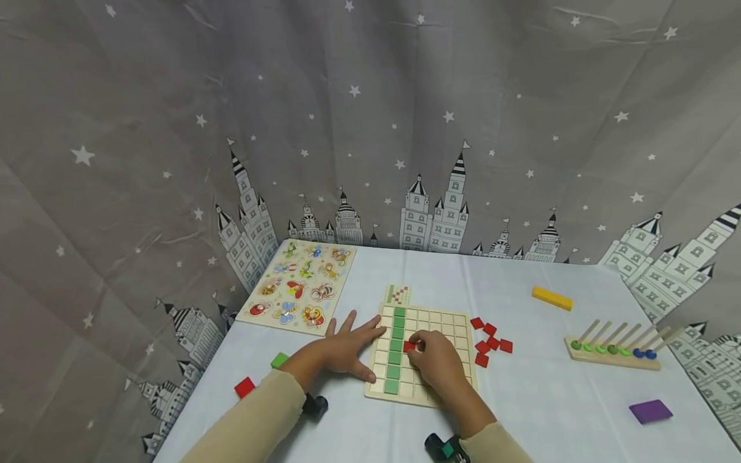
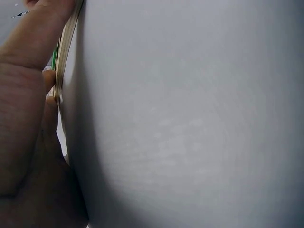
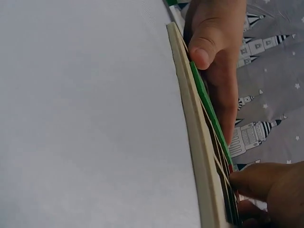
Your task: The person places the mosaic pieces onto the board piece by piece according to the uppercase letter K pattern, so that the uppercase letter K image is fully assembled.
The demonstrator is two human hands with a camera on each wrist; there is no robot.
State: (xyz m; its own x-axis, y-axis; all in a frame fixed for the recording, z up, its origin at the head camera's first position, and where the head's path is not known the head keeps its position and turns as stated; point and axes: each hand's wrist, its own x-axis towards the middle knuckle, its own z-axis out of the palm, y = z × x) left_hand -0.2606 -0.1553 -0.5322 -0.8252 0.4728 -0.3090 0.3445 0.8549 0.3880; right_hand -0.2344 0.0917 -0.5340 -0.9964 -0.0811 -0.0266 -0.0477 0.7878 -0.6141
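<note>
A wooden grid board (image 1: pixel 446 325) lies on the white table, with a column of green tiles (image 1: pixel 396 350) down its second file. My right hand (image 1: pixel 418 344) hovers over the board and pinches a red tile (image 1: pixel 408 346) beside the green column. My left hand (image 1: pixel 354 342) lies flat with fingers spread, pressing against the board's left edge. In the right wrist view the board edge (image 3: pixel 194 137) and the green tiles (image 3: pixel 209 104) run edge-on, the left hand's thumb (image 3: pixel 209 42) lies on them, and my right fingers (image 3: pixel 266 185) curl at the lower right. The left wrist view has only my left hand (image 2: pixel 28 123) against the board edge (image 2: pixel 64 52).
Loose red tiles (image 1: pixel 491 341) lie right of the board, a pattern card (image 1: pixel 397 295) above it. An animal peg puzzle (image 1: pixel 298 286) sits far left, a yellow block (image 1: pixel 552 298), a peg rack (image 1: pixel 613 352) and a purple tile (image 1: pixel 651 411) right. A green cube (image 1: pixel 279 360) and red cube (image 1: pixel 244 387) lie left.
</note>
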